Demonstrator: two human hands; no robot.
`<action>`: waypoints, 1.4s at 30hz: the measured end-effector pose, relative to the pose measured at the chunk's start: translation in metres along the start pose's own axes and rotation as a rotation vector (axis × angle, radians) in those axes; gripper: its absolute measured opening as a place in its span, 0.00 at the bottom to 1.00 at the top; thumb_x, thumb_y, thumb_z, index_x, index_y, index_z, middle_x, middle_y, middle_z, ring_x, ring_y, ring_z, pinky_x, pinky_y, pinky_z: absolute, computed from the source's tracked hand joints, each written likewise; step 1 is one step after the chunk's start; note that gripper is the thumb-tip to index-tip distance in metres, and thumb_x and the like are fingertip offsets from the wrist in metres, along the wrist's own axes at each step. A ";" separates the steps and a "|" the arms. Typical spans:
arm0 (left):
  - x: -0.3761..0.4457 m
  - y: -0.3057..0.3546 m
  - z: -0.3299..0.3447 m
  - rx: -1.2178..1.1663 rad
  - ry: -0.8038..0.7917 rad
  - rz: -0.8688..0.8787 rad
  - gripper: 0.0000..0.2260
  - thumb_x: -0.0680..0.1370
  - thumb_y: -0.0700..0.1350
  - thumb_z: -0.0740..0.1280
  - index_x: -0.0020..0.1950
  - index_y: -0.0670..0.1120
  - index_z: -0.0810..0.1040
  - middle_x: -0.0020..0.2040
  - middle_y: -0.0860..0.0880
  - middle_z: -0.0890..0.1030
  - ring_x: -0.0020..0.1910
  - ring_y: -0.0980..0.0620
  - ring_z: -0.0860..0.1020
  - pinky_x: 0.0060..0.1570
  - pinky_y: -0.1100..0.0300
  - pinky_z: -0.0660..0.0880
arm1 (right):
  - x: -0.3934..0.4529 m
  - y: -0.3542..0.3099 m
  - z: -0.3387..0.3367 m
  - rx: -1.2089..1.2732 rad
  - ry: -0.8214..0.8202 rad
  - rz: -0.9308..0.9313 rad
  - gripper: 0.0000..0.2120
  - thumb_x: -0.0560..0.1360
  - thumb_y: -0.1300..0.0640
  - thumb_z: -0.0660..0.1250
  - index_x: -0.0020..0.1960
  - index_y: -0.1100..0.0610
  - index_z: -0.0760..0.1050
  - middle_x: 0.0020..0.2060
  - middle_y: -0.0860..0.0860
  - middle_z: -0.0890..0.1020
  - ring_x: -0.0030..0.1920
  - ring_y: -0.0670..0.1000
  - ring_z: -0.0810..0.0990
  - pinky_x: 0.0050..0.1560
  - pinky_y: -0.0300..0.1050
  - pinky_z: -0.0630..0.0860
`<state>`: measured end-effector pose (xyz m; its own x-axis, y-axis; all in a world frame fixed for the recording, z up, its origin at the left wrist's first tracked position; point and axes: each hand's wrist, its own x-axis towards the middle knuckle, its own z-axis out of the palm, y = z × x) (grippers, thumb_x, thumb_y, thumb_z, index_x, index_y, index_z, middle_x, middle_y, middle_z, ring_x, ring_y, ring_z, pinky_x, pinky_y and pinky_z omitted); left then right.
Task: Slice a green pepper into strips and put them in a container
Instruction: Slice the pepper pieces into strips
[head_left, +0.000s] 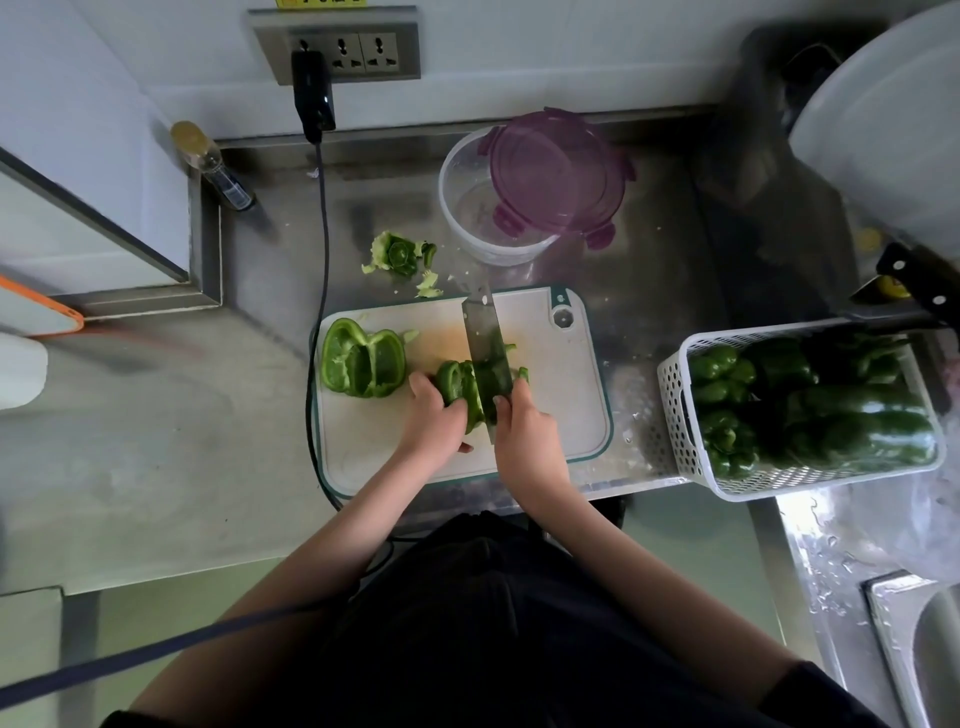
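Observation:
On the white cutting board (550, 374) lies a green pepper half (460, 387), and my left hand (434, 423) holds it down with curled fingers. My right hand (524, 436) grips a cleaver (485, 353) whose blade stands on that piece. A few cut strips (521, 373) show just right of the blade. Another opened pepper half (362, 364) rests hollow side up at the board's left end. Behind the board stands a clear round container (467, 218), its purple lid (558, 174) leaning across the rim.
The pepper core and scraps (397, 255) lie on the steel counter behind the board. A white basket (675, 410) of whole green peppers sits at the right. A black cable (322, 218) runs down from the wall socket along the board's left edge. A sink (930, 644) is at lower right.

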<state>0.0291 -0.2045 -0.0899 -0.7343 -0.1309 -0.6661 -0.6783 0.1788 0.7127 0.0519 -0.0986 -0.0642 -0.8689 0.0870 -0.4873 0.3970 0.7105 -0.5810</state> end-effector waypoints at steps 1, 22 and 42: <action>0.000 -0.001 0.000 0.003 0.000 0.003 0.11 0.79 0.40 0.59 0.58 0.47 0.60 0.55 0.47 0.69 0.50 0.49 0.75 0.27 0.62 0.77 | 0.000 0.000 0.000 0.003 -0.006 0.000 0.14 0.83 0.53 0.50 0.63 0.59 0.64 0.38 0.56 0.78 0.34 0.56 0.76 0.31 0.44 0.68; -0.009 0.008 0.011 0.087 0.125 -0.019 0.07 0.78 0.34 0.52 0.53 0.43 0.61 0.42 0.49 0.69 0.41 0.49 0.70 0.43 0.56 0.66 | -0.009 -0.005 0.024 -0.179 -0.006 -0.015 0.07 0.78 0.66 0.51 0.52 0.56 0.57 0.37 0.58 0.77 0.40 0.61 0.77 0.35 0.51 0.70; -0.008 0.004 0.008 0.123 0.085 -0.015 0.09 0.78 0.33 0.52 0.57 0.41 0.62 0.43 0.47 0.69 0.44 0.46 0.72 0.48 0.48 0.73 | 0.005 -0.010 0.021 -0.233 -0.023 -0.016 0.12 0.77 0.69 0.54 0.58 0.60 0.61 0.41 0.59 0.79 0.40 0.60 0.78 0.34 0.50 0.71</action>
<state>0.0322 -0.1950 -0.0834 -0.7274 -0.2157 -0.6515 -0.6846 0.2935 0.6672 0.0500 -0.1201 -0.0740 -0.8665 0.0600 -0.4955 0.3018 0.8537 -0.4243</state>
